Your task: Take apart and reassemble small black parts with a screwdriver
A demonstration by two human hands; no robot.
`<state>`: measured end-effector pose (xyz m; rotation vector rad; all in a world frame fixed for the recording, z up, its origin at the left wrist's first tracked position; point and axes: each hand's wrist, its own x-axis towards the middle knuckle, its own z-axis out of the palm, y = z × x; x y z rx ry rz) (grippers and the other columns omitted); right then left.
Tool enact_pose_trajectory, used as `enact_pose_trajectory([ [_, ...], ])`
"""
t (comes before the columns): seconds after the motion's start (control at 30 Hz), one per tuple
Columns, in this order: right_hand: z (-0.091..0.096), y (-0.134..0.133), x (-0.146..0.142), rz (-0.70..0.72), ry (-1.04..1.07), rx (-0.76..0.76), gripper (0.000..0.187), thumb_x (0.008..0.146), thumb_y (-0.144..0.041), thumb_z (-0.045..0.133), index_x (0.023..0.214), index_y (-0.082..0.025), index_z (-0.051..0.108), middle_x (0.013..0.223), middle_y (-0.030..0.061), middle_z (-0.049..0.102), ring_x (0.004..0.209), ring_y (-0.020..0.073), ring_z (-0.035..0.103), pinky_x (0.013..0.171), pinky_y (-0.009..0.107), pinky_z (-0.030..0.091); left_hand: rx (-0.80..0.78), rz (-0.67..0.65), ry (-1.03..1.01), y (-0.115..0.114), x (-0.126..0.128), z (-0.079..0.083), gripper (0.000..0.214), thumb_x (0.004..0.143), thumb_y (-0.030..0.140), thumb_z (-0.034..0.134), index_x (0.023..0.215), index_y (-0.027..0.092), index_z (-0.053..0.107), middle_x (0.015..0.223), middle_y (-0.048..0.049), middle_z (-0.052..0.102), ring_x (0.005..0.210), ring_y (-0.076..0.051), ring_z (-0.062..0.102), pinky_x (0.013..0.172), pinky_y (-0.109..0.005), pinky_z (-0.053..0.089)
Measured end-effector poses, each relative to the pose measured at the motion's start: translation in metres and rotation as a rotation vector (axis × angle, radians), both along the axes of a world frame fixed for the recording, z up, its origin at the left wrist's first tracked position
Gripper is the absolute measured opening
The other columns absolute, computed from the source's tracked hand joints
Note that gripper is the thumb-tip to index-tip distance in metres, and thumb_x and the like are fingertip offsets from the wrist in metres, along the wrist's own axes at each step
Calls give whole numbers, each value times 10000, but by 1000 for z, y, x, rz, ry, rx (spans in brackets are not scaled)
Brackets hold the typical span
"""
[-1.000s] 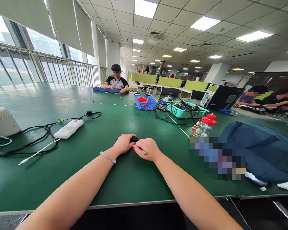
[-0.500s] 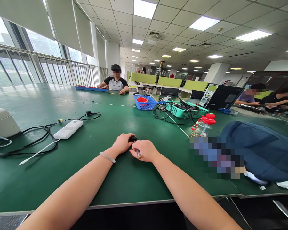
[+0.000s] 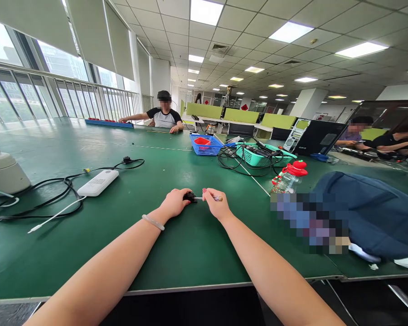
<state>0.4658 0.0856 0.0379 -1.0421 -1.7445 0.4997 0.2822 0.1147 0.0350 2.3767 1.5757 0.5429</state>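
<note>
My left hand, with a pale bangle at the wrist, is closed on a small black part and steadies it on the green table. The part's exact kind is too small to make out. In my right hand is a screwdriver, held level between thumb and fingers. Its thin metal shaft points left and its tip meets the right side of the black part, though the exact contact is hidden.
Left lie a white power strip and black cables. Beyond my hands are a blue basket, a green basket and a red-capped bottle. A dark blue bag lies right. A person sits opposite beside a blue tray.
My right hand has moved right, away from my left, and the screwdriver has swung from pointing towards me to lying sideways against the black part. Across the table, the blue tray has shifted left.
</note>
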Motion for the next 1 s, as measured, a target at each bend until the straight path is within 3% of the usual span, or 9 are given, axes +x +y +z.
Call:
enact_pose_trajectory([
  [0.1,0,-4,-2,3,-185,106,442,940,-410,373,553,-207,440,509,-31,388,493,113,382,496,236,293,1,-3,-7,0,0,-1,374,844,299,567,1216,264,592,1124,-71,689,1126,-266,573,984,-379,467],
  [0.27,-1,-9,-6,2,-606,425,377,932,-304,417,586,-195,514,561,-8,490,513,107,421,544,237,292,0,4,-16,0,0,-1,397,833,288,563,1229,264,583,1142,-64,686,1147,-260,564,994,-372,460],
  [0.4,-3,-8,-8,16,-725,583,358,925,-302,442,613,-188,575,563,3,519,509,111,422,556,249,275,-3,12,-24,0,1,-1,396,820,271,566,1215,267,592,1111,-67,694,1133,-266,571,975,-376,472],
  [1.0,-2,-8,-8,21,-761,613,382,938,-321,429,621,-184,593,575,11,538,517,113,421,556,256,265,-15,3,-40,1,1,-1,410,825,258,550,1235,261,574,1159,-58,681,1134,-263,559,987,-380,459],
])
